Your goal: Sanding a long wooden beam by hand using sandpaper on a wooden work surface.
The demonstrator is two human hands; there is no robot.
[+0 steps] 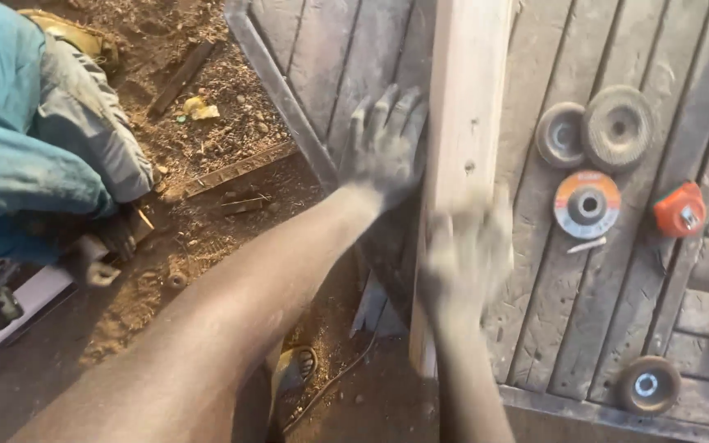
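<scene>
While the long pale wooden plank [463,123] lies on the big grey slatted wooden panel [551,287], both of the person's dusty hands are on it. The plank runs from 12 o'clock down to about 6 o'clock in the middle of the view. The left hand [385,143] is spread flat, fingers wide open, pressing on the plank's left edge and the panel beside it. It grips nothing. The right hand [465,254] sits lower on the plank, at about 5 o'clock from the left hand. It is blurry, so whether its fingers curl around the plank cannot be told.

At 3 o'clock from the plank, round things lie on the panel. Two grey round grinding discs [592,131] touch each other. Just below them is an orange and grey round cutting disc [587,204], with a small pale stick [587,245] under it. An orange plastic knob-shaped part [680,210] lies to the right. A dark brown worn round disc [648,384] sits near 5 o'clock.

At 9 o'clock, another person in a teal top and grey trousers [34,139] crouches on the brown dirt ground [207,131]. That person's dark hand [92,267] is by a white flat board [18,312].
</scene>
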